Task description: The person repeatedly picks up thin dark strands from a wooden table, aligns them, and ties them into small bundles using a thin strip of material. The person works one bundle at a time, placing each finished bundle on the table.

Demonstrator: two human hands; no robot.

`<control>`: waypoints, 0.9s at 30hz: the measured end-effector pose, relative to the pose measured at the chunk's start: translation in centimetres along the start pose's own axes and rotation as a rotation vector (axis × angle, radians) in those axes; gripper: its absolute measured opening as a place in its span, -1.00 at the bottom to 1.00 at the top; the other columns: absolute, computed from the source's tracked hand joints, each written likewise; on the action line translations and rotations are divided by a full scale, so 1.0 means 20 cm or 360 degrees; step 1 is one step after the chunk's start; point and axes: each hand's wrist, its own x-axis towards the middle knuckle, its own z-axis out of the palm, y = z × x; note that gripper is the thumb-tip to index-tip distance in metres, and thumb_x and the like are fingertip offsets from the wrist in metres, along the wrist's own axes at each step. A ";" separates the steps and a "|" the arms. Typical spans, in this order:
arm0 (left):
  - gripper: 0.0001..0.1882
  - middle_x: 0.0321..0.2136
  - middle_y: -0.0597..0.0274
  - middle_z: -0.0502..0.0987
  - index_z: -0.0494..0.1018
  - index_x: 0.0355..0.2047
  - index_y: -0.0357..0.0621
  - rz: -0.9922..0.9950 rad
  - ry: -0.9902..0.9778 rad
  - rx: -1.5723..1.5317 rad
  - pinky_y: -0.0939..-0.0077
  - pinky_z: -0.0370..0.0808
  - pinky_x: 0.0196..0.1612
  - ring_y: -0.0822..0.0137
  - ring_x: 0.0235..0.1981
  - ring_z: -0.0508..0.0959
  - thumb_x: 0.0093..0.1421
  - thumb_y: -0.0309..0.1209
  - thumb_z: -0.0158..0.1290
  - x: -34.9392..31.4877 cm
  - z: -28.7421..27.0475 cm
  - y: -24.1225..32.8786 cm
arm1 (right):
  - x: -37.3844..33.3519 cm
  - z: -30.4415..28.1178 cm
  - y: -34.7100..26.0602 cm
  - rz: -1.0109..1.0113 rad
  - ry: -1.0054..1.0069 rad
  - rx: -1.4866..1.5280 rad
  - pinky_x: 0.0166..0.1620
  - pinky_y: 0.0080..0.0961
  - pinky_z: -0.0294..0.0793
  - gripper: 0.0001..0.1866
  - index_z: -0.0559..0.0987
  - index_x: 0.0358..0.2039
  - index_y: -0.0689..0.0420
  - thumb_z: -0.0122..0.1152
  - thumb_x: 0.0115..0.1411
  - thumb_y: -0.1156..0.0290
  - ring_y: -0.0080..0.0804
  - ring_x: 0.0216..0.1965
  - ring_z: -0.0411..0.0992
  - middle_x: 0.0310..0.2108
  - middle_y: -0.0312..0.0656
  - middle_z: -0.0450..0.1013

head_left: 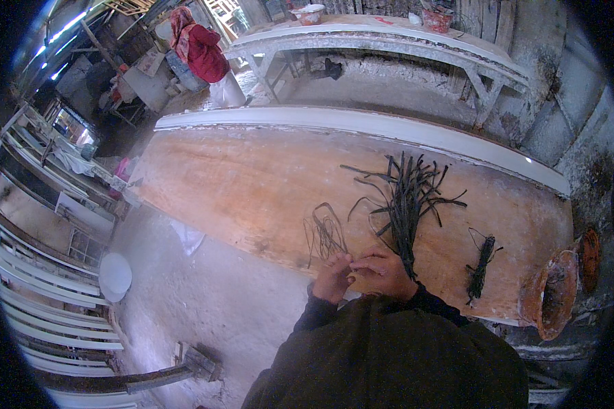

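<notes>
Strip bundle [406,213], nr R hand [389,271], axis fore-aft, fanned fwd

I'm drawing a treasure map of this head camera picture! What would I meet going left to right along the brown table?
Loose loops of thin strands, big fanned bundle of dark strips, small dark bundle, orange bucket at the right end.
</notes>
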 end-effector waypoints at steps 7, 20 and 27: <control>-0.94 -0.48 0.39 0.43 0.32 -0.49 0.00 0.0168 -0.0045 0.0086 0.66 0.23 -0.50 0.53 -0.45 0.38 0.05 -0.37 -0.02 -0.07 0.07 0.09 | 0.01 -0.03 -0.02 0.0131 -0.0112 0.0253 -0.32 -0.58 0.34 -0.92 0.50 -0.49 0.18 0.14 -0.08 0.55 -0.44 -0.39 0.37 -0.47 -0.21 0.40; -0.85 -0.59 0.30 0.43 0.29 -0.56 -0.09 0.0283 -0.0141 0.0322 0.68 0.34 -0.60 0.48 -0.61 0.41 -0.04 -0.47 0.08 -0.02 0.01 0.01 | -0.03 0.01 0.04 -0.0290 0.0177 -0.0083 -0.32 -0.51 0.37 -0.88 0.40 -0.43 0.18 0.08 -0.04 0.57 -0.29 -0.34 0.39 -0.36 -0.11 0.40; -0.77 -0.60 0.29 0.41 0.26 -0.57 -0.10 0.0274 -0.0227 0.0446 0.65 0.36 -0.55 0.47 -0.59 0.41 -0.12 -0.51 0.14 0.02 -0.05 0.02 | -0.04 0.02 0.08 -0.0346 0.0007 0.0088 -0.36 -0.48 0.39 -0.80 0.39 -0.40 0.16 0.13 -0.10 0.58 -0.20 -0.39 0.39 -0.39 -0.11 0.39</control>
